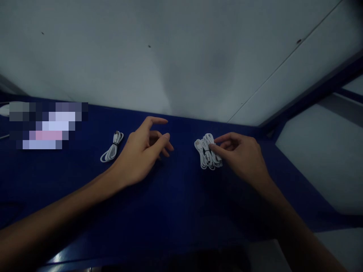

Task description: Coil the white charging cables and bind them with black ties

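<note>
My right hand pinches the right side of a bunch of white USB cables between thumb and fingers. These cables are coiled and lie close together, and a dark tie wraps one of them. To the left, my left hand hovers over the blue surface with its fingers apart and nothing in them. Beside its wrist lies a single coiled white cable, bound in the middle by a black tie, with its metal plug at the upper end.
The blue tabletop runs up to a pale wall at the back. A pixelated, blurred-out object is at the far left, near a white rounded item. A blue frame bar rises on the right.
</note>
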`<state>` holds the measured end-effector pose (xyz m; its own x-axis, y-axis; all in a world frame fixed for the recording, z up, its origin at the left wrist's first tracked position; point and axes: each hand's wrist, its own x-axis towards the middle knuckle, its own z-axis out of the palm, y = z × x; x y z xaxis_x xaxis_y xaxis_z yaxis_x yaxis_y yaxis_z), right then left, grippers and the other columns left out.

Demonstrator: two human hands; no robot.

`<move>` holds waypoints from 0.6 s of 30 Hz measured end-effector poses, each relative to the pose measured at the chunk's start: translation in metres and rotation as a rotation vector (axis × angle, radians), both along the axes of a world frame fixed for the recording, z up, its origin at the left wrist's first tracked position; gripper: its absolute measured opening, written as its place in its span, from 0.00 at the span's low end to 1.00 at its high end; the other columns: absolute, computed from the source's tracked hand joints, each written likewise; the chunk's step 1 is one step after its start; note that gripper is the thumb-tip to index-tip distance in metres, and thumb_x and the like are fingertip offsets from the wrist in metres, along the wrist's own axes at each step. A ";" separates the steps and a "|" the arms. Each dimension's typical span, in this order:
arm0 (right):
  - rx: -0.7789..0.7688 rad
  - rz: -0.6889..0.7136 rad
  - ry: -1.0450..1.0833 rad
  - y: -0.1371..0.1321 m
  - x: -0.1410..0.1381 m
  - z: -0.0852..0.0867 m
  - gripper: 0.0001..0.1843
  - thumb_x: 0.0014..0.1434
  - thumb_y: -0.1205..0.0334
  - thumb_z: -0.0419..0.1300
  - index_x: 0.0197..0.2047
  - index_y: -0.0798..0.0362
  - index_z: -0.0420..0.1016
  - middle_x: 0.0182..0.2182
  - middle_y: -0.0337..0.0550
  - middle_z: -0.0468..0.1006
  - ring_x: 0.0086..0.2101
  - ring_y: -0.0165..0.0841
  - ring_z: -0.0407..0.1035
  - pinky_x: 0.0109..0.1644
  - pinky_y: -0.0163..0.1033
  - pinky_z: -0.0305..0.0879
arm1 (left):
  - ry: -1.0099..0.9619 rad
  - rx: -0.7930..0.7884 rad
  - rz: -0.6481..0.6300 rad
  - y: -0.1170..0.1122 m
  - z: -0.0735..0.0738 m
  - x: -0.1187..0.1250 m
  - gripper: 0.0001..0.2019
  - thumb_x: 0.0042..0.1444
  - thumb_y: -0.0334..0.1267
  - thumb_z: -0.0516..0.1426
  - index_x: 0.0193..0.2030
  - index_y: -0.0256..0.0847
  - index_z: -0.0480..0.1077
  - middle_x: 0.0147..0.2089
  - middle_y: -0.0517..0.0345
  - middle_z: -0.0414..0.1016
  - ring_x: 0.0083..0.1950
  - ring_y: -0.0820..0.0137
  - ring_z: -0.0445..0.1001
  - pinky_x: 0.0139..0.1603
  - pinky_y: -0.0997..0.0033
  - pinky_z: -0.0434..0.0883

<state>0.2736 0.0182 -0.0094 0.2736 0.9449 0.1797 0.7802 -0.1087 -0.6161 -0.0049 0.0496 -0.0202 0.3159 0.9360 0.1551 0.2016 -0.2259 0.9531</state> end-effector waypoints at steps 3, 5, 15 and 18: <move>0.011 -0.002 -0.011 0.000 -0.001 0.000 0.10 0.60 0.53 0.73 0.39 0.50 0.85 0.27 0.41 0.83 0.27 0.37 0.76 0.32 0.44 0.68 | 0.003 -0.003 -0.001 -0.001 0.001 0.000 0.21 0.75 0.47 0.61 0.70 0.45 0.68 0.42 0.55 0.87 0.40 0.61 0.86 0.40 0.57 0.80; 0.008 -0.003 -0.013 0.000 -0.001 0.000 0.10 0.60 0.53 0.73 0.38 0.51 0.84 0.26 0.42 0.83 0.26 0.38 0.76 0.32 0.44 0.67 | 0.007 -0.008 -0.005 -0.001 0.002 0.001 0.22 0.75 0.48 0.61 0.70 0.44 0.68 0.42 0.55 0.87 0.40 0.60 0.86 0.40 0.57 0.80; 0.027 0.010 -0.001 -0.001 0.002 -0.005 0.11 0.61 0.52 0.73 0.40 0.50 0.84 0.27 0.40 0.82 0.27 0.37 0.75 0.32 0.43 0.67 | 0.050 0.011 -0.004 0.001 0.004 0.002 0.22 0.75 0.47 0.60 0.70 0.42 0.68 0.42 0.53 0.87 0.38 0.60 0.85 0.37 0.59 0.79; 0.010 0.009 0.001 -0.002 0.002 -0.003 0.12 0.62 0.50 0.72 0.40 0.50 0.84 0.28 0.41 0.82 0.28 0.38 0.76 0.33 0.45 0.68 | 0.201 0.144 0.053 0.005 0.011 -0.002 0.17 0.75 0.46 0.58 0.64 0.42 0.73 0.41 0.54 0.86 0.37 0.60 0.84 0.37 0.60 0.75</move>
